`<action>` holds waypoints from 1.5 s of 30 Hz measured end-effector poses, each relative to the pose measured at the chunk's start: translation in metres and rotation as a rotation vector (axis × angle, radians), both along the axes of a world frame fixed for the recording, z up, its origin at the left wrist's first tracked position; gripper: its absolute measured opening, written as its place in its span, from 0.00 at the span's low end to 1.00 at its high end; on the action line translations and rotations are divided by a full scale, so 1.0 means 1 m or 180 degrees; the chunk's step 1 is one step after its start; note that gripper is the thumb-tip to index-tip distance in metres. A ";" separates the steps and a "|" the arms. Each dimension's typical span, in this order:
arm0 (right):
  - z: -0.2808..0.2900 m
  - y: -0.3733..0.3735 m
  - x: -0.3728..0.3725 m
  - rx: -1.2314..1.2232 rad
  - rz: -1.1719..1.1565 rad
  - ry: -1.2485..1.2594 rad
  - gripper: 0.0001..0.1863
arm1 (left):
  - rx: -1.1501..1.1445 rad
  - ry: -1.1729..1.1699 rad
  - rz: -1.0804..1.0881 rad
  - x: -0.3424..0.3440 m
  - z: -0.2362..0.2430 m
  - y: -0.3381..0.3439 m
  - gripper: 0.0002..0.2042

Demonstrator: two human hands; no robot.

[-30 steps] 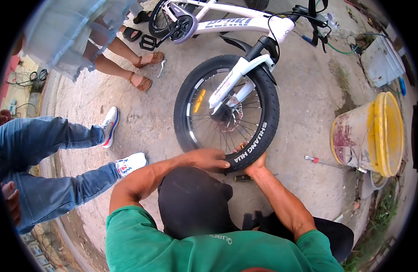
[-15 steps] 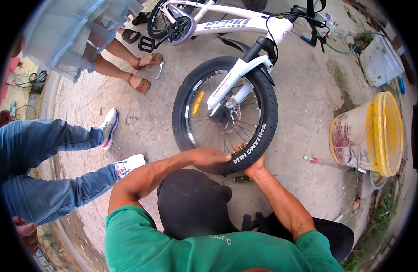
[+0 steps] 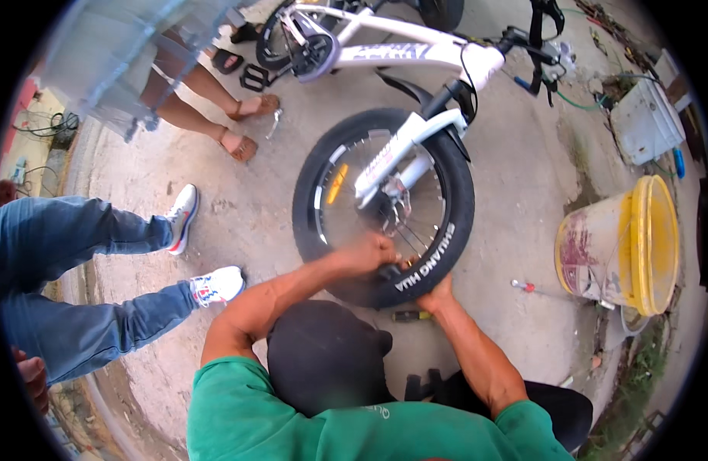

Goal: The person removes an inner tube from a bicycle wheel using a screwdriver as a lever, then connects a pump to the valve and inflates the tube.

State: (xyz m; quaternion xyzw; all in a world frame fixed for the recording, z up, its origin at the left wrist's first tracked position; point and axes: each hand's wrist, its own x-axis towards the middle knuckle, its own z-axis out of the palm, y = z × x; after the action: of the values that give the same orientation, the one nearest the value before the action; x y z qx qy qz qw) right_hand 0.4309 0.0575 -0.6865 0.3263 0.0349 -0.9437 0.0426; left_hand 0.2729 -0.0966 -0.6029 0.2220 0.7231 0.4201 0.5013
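Note:
A white bicycle (image 3: 404, 50) stands with its front wheel toward me, the black tire (image 3: 455, 253) nearest. My left hand (image 3: 367, 253), smeared by motion, is curled over the lower spokes just inside the rim; what its fingers hold, if anything, cannot be made out. My right hand (image 3: 435, 298) is closed round the bottom of the tire from the right. Its fingertips show at the inner rim, close to the left hand. The hub and brake disc (image 3: 396, 203) sit between white fork legs (image 3: 392, 157).
A black-and-yellow handled tool (image 3: 410, 316) lies below the tire. To the right are a thin tool with a red part (image 3: 527, 287), a yellow-rimmed bucket (image 3: 619, 242) and a white container (image 3: 648, 123). Two people stand left: one in jeans (image 3: 93, 323), one in sandals (image 3: 246, 146).
My left hand has lifted off the tire's rim edge and moved up over the spokes, its fingers now curled. The right hand keeps its hold; the bicycle sits slightly lower in view.

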 end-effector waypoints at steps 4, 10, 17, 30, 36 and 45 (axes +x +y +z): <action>-0.002 0.007 0.003 0.0068 0.0411 0.0409 0.31 | -0.0298 0.0295 -0.0175 -0.005 0.024 -0.008 0.15; -0.005 0.035 0.013 0.0460 0.0725 0.0698 0.32 | -0.0222 0.0372 -0.0298 0.016 0.006 -0.016 0.15; -0.025 0.043 0.013 0.0777 0.0702 0.0523 0.26 | 0.0077 0.0964 -0.0710 0.036 0.016 -0.010 0.22; -0.024 0.035 0.011 0.1421 0.0474 0.0312 0.19 | 0.0178 0.0139 -0.1226 0.045 -0.001 -0.006 0.23; -0.024 0.037 0.009 0.1495 0.0430 0.0138 0.17 | 0.0082 -0.0383 -0.1298 0.041 0.010 0.005 0.22; -0.038 0.048 0.004 0.1433 0.0595 -0.0035 0.13 | 0.0023 0.0128 -0.0012 0.049 0.003 -0.001 0.38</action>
State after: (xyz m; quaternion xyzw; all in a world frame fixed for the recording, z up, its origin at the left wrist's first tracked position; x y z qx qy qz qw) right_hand 0.4347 0.1053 -0.7245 0.3280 0.2743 -0.9022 0.0562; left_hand 0.3219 -0.0981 -0.5998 0.2336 0.7311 0.4173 0.4866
